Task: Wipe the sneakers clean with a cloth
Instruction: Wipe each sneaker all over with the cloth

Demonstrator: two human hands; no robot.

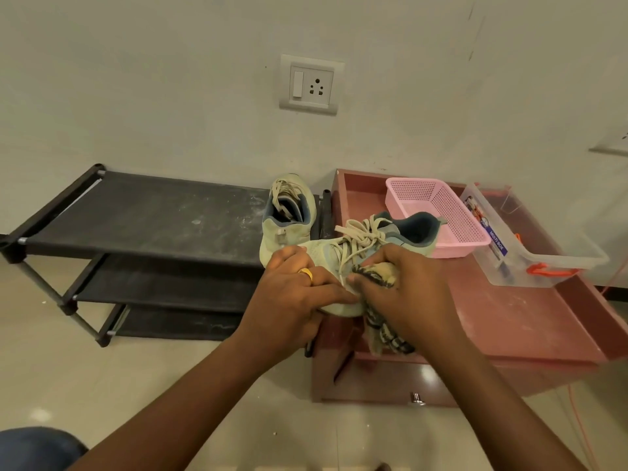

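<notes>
A pale green sneaker (380, 243) with beige laces is held in the air over the front left corner of the reddish cabinet. My left hand (292, 297), a gold ring on one finger, grips its toe end. My right hand (407, 287) presses a beige cloth with dark stripes (384, 331) against the sneaker's side near the laces; the cloth's tail hangs down below the hand. The second sneaker (285, 219) stands on the right end of the black rack's top shelf, heel toward me.
A black shoe rack (142, 219) with three dusty shelves stands left against the wall. The reddish cabinet (530, 317) carries a pink basket (438, 212) and a clear plastic box (537, 249). A wall socket (311, 85) is above.
</notes>
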